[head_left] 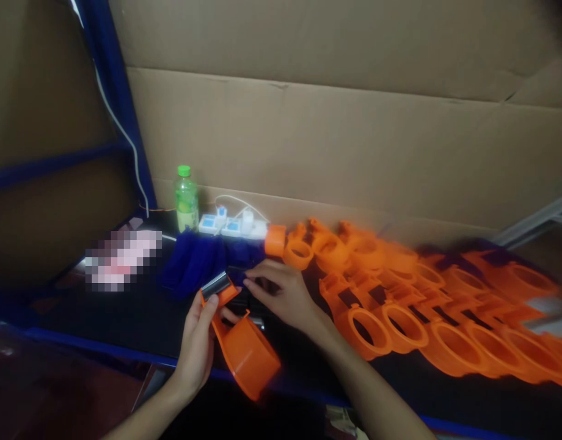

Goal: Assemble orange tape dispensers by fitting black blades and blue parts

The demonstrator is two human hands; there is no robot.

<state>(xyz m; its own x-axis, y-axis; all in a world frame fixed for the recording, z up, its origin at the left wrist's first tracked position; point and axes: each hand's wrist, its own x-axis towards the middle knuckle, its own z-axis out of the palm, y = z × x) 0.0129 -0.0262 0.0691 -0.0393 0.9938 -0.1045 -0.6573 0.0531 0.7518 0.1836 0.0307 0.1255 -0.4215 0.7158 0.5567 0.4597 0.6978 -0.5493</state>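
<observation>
Cardboard wall (345,140): rises behind the bench, probably serving as a screen.
Black worktop (138,324): edged in blue, carrying the loose stock.
Orange parts (418,281): packed in overlapping rows on the person's right, openings showing, presumably so each lifts away easily.
Blue pile (193,260): heaped just beyond the left hand (196,336), perhaps for short reach; its pieces are too blurred to name.
Right hand (285,293): beside the upper end of the held orange piece (248,360), thumb and forefinger drawn close; whether they pinch anything, I cannot tell.
Left hand: thumb pressed below the teeth, fingers curled behind, seemingly to steady that end for the other hand.
Held orange piece: in the left hand, above the worktop's near edge, tilted, smooth, its broad ring hanging low.
Power strip (230,226): near the wall, likely out of the way.
Bottle (186,198): upright, green-capped, left of the power strip.
Toothed strip (215,285): dark, pale-edged, across the held orange piece's upper end.
</observation>
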